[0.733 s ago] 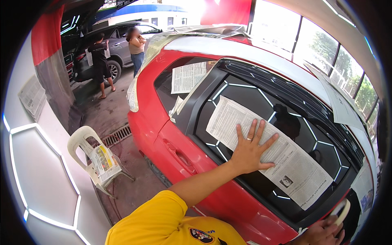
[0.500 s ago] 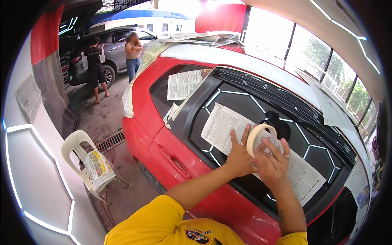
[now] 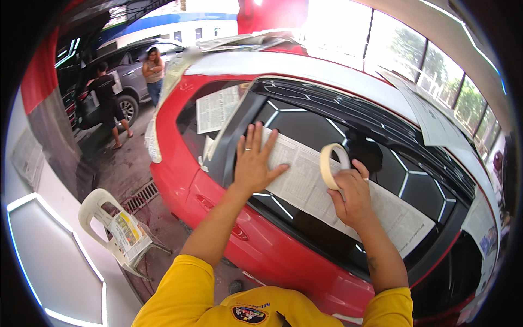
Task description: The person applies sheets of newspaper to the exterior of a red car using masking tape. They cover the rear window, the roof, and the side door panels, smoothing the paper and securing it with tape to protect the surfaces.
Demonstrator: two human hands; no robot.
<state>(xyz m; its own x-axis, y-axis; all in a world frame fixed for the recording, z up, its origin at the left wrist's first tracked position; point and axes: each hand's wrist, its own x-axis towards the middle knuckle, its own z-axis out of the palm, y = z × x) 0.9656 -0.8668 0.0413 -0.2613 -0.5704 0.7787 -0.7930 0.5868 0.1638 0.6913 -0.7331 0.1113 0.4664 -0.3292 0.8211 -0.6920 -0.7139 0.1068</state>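
Observation:
A long sheet of newspaper (image 3: 305,163) lies across the dark rear window (image 3: 308,128) of a red car (image 3: 267,245). My left hand (image 3: 254,163) presses flat on the window by the sheet's left end, fingers spread. In my right hand (image 3: 351,197) is a roll of cream masking tape (image 3: 327,166), gripped at its lower side and standing on edge over the paper. My fingers hide part of the roll, and the free end of the tape cannot be made out.
Newspaper (image 3: 217,109) also covers part of the side window, and more sheets (image 3: 425,111) lie along the roof. A white plastic chair (image 3: 98,210) with a newspaper on it stands at left. Two people (image 3: 104,98) are near a grey car (image 3: 133,71) in the back.
My left hand has moved left, from beside the tape roll to the paper's left end, and spread out. My right hand has shifted slightly left with the roll. The whole view has shifted.

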